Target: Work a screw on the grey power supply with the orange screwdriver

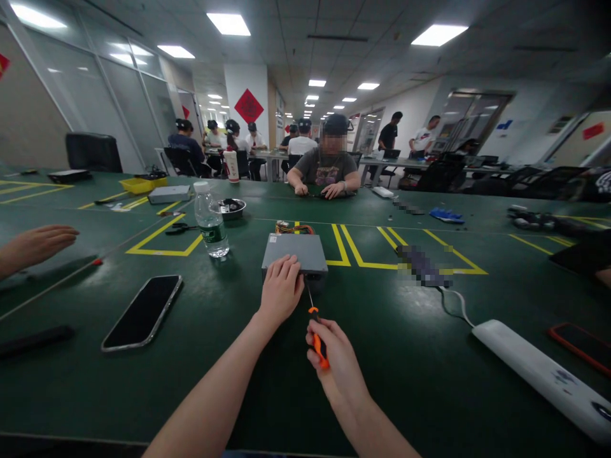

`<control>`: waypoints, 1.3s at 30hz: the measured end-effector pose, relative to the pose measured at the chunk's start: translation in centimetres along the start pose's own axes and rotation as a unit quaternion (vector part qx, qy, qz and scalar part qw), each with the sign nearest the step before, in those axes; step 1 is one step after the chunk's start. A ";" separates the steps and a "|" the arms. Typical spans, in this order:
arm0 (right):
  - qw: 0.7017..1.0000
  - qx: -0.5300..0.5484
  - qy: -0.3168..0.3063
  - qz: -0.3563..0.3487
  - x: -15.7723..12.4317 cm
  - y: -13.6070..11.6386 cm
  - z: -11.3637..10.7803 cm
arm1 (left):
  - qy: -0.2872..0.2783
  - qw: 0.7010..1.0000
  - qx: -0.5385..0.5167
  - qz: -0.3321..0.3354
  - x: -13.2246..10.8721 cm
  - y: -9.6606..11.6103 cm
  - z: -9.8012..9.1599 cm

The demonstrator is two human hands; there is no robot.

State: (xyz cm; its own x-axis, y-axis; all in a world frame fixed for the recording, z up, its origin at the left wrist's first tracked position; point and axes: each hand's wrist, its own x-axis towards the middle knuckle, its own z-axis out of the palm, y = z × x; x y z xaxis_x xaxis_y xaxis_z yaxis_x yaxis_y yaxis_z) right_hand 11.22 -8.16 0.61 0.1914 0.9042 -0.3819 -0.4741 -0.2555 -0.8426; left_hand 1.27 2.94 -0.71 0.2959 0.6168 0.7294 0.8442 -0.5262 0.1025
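Note:
A grey metal computer power supply unit (310, 247) lies on the green table, a bundle of coloured cables (293, 228) behind it. My left hand (282, 289) grips its front left part, fingers over the top and thumb side against the front face. In my right hand (338, 350) is a screwdriver (319, 350) with an orange and black handle, held in closed fingers. Its thin shaft points up and away to the front face of the unit, beside my left hand. Whether the tip sits in a screw is too small to tell.
A water bottle (211, 222) and a metal bowl (231, 208) stand left of the unit. Nearer lie a phone (143, 313) and another person's hand (41, 250). On the right is a white power strip (534, 375) with a cable. Someone (324, 166) sits opposite.

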 end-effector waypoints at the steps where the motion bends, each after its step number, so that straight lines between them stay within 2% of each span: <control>1: 0.999 0.025 0.007 0.021 0.0 -0.2 0.1 | 0.001 1.000 -0.007 0.000 0.0 -0.1 0.0; 7: 0.985 0.115 0.027 0.125 -0.1 -1.2 0.6 | 0.003 1.000 -0.029 -0.012 0.0 -0.2 0.2; 15: 0.970 0.186 0.047 0.152 -0.1 -1.2 1.1 | 0.010 0.999 -0.032 -0.012 0.0 -0.3 0.4; 20: 0.960 0.207 0.031 0.186 0.1 -1.2 1.5 | 0.009 0.999 -0.034 -0.014 0.0 -0.3 0.4; 27: 0.960 0.214 0.046 0.175 0.0 -1.1 1.8 | 0.007 1.000 -0.026 -0.011 0.0 -0.4 0.4; 39: 0.960 0.216 0.028 0.176 -0.3 -1.2 0.4 | -0.015 0.999 -0.024 -0.015 0.0 -0.2 0.1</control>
State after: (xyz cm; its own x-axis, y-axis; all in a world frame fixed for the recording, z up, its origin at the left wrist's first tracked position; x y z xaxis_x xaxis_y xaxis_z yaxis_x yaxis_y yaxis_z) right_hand 11.34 -8.02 1.87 -0.0056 0.7642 -0.6449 -0.8277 -0.3655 -0.4259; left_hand 1.14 3.11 -0.77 0.2844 0.6501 0.7046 0.8312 -0.5334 0.1567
